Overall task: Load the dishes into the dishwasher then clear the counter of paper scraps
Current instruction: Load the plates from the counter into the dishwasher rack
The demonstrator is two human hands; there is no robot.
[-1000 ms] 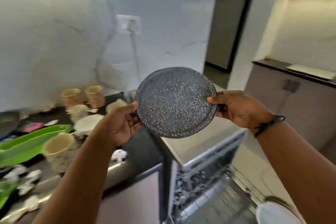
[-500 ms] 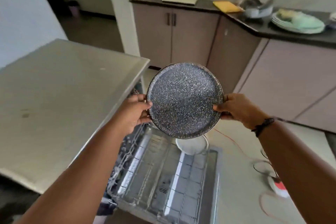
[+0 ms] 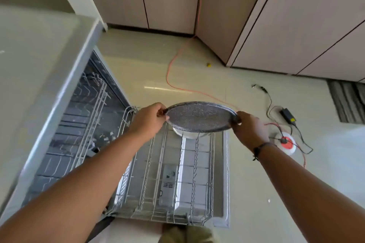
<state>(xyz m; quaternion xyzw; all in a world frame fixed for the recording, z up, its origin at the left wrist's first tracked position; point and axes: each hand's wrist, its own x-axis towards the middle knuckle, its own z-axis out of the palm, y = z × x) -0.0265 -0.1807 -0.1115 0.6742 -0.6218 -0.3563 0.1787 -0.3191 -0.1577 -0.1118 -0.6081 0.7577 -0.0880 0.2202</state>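
Speckled plate [image 3: 199, 117]: rigid, probably light, glaze likely slick, chippable. Left hand [image 3: 148, 121], right hand [image 3: 249, 129] pinch opposite rims; hold there, over dishwasher rack [image 3: 167, 173].

An orange cable [image 3: 178, 74] snakes across the pale tiled floor [image 3: 246, 193] from the corner of the beige cabinets [image 3: 296, 16]. To the right, a black power adapter [image 3: 288, 116] lies near a round white-and-red socket reel [image 3: 287, 144], with thin black wires looping between them. A grey striped mat [image 3: 347, 100] sits at the right edge.
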